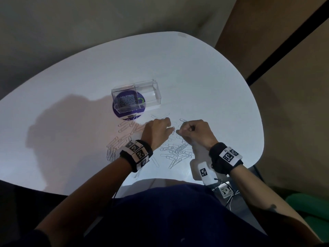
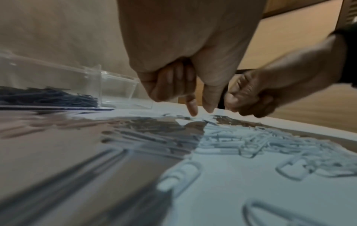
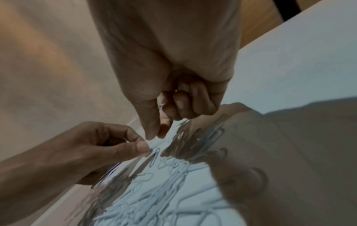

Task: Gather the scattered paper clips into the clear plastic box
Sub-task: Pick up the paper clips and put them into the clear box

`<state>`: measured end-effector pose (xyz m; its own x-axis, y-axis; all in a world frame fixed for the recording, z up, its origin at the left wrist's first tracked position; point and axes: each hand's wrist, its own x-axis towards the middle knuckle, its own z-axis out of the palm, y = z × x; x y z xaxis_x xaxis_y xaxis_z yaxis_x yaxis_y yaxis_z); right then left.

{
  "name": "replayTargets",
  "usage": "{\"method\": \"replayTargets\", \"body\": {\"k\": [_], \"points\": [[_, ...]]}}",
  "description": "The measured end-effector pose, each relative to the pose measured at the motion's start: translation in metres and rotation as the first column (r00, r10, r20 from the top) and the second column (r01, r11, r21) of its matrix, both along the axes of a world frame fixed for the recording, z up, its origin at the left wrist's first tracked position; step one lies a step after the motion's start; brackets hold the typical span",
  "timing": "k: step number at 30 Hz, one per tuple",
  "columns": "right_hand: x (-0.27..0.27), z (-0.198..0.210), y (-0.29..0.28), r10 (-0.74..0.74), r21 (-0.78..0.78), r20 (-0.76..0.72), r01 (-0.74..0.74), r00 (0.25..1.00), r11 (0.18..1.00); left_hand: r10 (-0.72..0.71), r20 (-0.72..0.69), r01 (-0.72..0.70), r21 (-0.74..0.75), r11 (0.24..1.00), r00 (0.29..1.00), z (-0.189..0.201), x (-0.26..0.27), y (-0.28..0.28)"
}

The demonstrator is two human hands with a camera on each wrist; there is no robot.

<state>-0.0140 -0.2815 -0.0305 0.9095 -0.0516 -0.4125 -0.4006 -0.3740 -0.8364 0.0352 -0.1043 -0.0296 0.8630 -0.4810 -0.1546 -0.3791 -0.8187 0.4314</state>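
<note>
Though blurred, L hand [image 3: 108,146] pinching clip [image 3: 153,159]

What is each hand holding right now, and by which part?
The left hand pinches one paper clip by its upper end. The right hand is curled; a clip peeks between its fingers, grip point unclear.

White rounded table [image 1: 195,68], glossy top. Round purple sticker [image 1: 122,114] on table, partly covered. Green chair seat [image 1: 309,207] at lower right, beside table. Brown wall panel [image 1: 284,86] with black strip [image 1: 292,38] at right.
</note>
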Motion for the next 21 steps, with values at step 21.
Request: {"method": "replayTargets", "body": {"k": [21], "points": [[0.128,0.073,0.049,0.16,-0.017,-0.087,-0.162,0.983,0.987,0.099,-0.272,-0.07,0.112,0.991,0.957,0.026,0.003,0.009]]}}
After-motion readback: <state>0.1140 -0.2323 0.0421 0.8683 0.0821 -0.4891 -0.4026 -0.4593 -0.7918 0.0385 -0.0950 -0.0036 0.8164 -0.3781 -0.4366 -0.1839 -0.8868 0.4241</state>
